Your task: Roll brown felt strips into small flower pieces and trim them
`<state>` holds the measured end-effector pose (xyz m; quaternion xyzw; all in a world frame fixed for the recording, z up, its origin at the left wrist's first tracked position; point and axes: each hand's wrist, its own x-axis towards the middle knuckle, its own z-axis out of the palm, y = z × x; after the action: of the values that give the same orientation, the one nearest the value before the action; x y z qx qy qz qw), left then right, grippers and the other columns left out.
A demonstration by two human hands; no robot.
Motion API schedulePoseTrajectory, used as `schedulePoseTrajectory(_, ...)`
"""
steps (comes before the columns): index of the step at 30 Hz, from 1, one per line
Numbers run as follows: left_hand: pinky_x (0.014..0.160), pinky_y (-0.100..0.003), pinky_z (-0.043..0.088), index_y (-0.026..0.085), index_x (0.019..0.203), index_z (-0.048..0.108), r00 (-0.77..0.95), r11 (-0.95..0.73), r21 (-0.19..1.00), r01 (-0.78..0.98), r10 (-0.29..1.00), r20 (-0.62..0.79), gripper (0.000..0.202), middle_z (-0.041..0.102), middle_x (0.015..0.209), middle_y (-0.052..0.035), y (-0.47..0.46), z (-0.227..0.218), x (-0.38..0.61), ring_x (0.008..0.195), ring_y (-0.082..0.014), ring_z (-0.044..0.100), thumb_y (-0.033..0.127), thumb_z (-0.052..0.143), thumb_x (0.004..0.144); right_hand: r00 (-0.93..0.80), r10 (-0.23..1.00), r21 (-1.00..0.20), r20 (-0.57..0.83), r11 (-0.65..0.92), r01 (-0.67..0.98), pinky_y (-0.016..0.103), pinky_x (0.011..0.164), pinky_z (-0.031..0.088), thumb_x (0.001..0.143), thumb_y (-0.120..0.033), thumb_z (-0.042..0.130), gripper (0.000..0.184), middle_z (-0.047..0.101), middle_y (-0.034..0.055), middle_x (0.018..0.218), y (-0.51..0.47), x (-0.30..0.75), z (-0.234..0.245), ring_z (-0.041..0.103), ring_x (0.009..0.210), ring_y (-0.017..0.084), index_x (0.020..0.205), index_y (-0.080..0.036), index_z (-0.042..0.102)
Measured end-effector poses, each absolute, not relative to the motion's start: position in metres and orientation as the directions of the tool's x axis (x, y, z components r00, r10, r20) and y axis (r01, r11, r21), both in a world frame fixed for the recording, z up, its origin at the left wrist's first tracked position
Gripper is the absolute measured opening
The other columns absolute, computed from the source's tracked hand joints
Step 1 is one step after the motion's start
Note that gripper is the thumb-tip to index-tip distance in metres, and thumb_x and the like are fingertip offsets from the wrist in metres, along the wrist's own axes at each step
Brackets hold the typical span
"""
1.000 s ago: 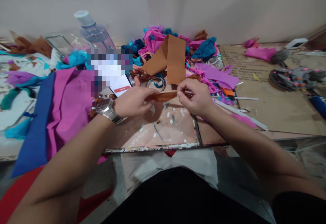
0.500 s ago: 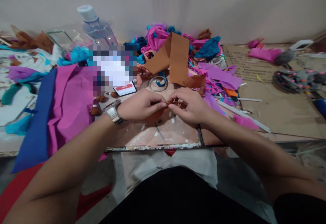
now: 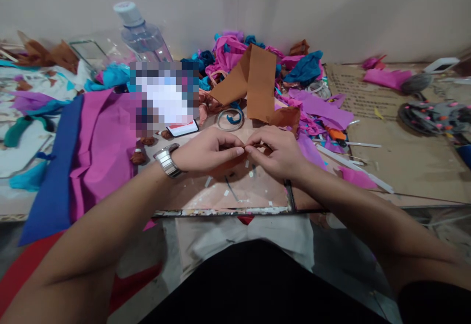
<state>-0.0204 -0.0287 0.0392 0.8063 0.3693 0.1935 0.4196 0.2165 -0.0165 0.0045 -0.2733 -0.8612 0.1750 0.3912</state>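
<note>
Over the front middle of the table, my left hand [image 3: 211, 151] and my right hand [image 3: 281, 153] meet fingertip to fingertip. Both are closed in a pinch on a small piece of brown crepe paper [image 3: 228, 167], part of which hangs below my left fingers. Most of that piece is hidden by the fingers. Just behind my hands lie a folded brown crepe paper strip [image 3: 261, 83] and a ring of clear tape [image 3: 230, 119]. Left of my left wrist sit small brown crumpled balls [image 3: 138, 157] and a partly blurred phone [image 3: 183, 128].
A water bottle [image 3: 145, 39] stands at the back left. Pink sheets [image 3: 106, 142] and a blue sheet [image 3: 55, 167] overhang the front edge. Scraps [image 3: 228, 51] heap up behind. At right are cardboard [image 3: 368, 103], white sticks [image 3: 355, 169] and a grey dotted object [image 3: 423, 117].
My hands stay together, with the fingertips drawn slightly closer over the brown crepe paper. The whole view has shifted a little; nothing on the table has visibly moved.
</note>
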Motion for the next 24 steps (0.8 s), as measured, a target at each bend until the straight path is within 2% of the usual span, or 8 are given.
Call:
schedulePoseTrajectory(5,0.063,-0.024,0.049,0.015,0.093,0.079,0.648,-0.328,0.846,0.42,0.761,-0.027,0.041,0.076,0.079,-0.0041,-0.0294,0.0364,-0.02,0.067,-0.014,0.065,0.048,0.057,0.102,-0.532,0.625,-0.521,0.571,0.777,0.354,0.033,0.079,0.051,0.097,-0.03,0.069,0.01,0.079,0.0018,0.086,-0.0164,0.2164,0.0027,0.071,0.081,0.018,0.093,-0.023,0.075)
schedulePoseTrajectory(11,0.07,-0.027,0.053,0.017,0.094,0.079,0.632,-0.293,0.872,0.391,0.774,-0.024,0.035,0.079,0.086,-0.0043,-0.026,0.0328,-0.019,0.075,-0.0162,0.07,0.044,0.059,0.101,-0.508,0.612,-0.496,0.606,0.79,0.36,0.036,0.081,0.052,0.098,-0.032,0.07,0.012,0.084,0.0005,0.088,-0.0152,0.2168,0.0009,0.075,0.082,0.019,0.096,-0.025,0.08)
schedulePoseTrajectory(17,0.061,-0.023,0.048,0.018,0.096,0.08,0.632,-0.254,0.89,0.379,0.773,-0.049,0.029,0.079,0.083,-0.0019,-0.023,0.0298,-0.023,0.066,-0.0121,0.066,0.041,0.062,0.1,-0.498,0.603,-0.502,0.623,0.797,0.336,0.036,0.08,0.052,0.098,-0.031,0.072,0.011,0.085,-0.0013,0.092,-0.0147,0.2178,-0.0024,0.076,0.082,0.017,0.102,-0.027,0.082)
schedulePoseTrajectory(24,0.077,-0.031,0.064,0.02,0.089,0.077,0.707,-0.153,0.952,0.266,0.702,-0.085,0.031,0.083,0.089,-0.0061,-0.0249,0.0381,-0.0211,0.081,-0.0185,0.08,0.037,0.056,0.104,-0.53,0.549,-0.448,0.646,0.835,0.319,0.037,0.083,0.052,0.097,-0.026,0.071,0.008,0.084,-0.0003,0.09,-0.0155,0.2169,0.0003,0.076,0.083,0.018,0.099,-0.025,0.079)
